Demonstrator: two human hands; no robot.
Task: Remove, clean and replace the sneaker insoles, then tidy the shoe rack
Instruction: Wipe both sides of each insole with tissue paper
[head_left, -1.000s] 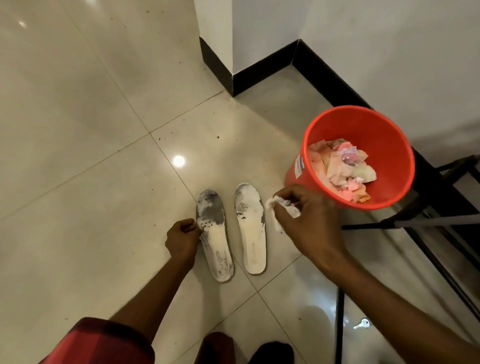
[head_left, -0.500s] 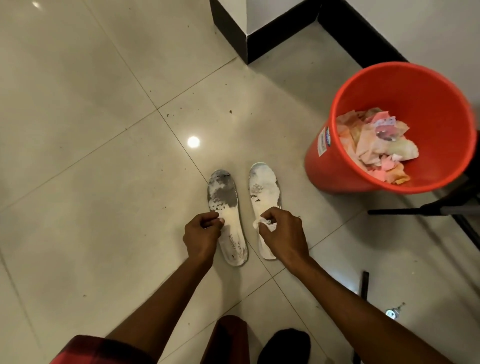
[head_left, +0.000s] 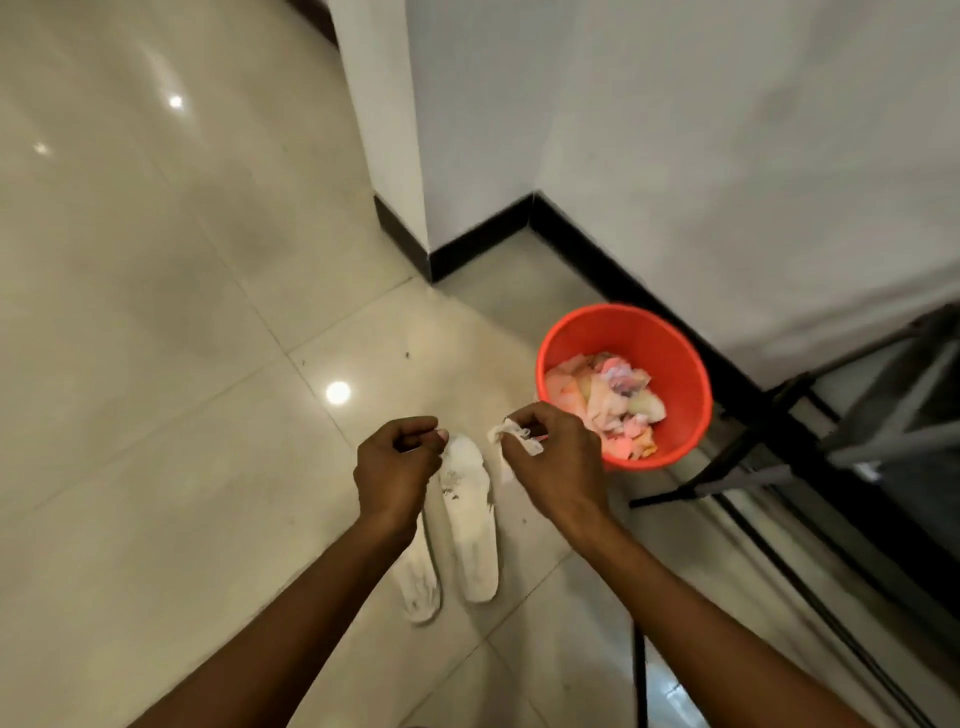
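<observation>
Two white, dirt-smudged insoles lie side by side on the tiled floor: the right insole (head_left: 470, 530) is mostly visible, while the left insole (head_left: 418, 584) is partly hidden under my left forearm. My left hand (head_left: 397, 470) hovers above them with curled fingers, and I see nothing in it. My right hand (head_left: 558, 462) pinches a crumpled white wipe (head_left: 511, 436) above the floor, just to the right of the insoles' toe ends.
An orange bucket (head_left: 628, 317) holding crumpled paper waste stands right of the insoles, by the black skirting. The black metal shoe rack frame (head_left: 810, 467) fills the right edge. A white wall corner (head_left: 410, 208) juts out behind. Open tiles lie to the left.
The view has risen and pulled back. My left hand has let go of the left insole and lifted. My right hand has lifted the wipe off the right insole.
</observation>
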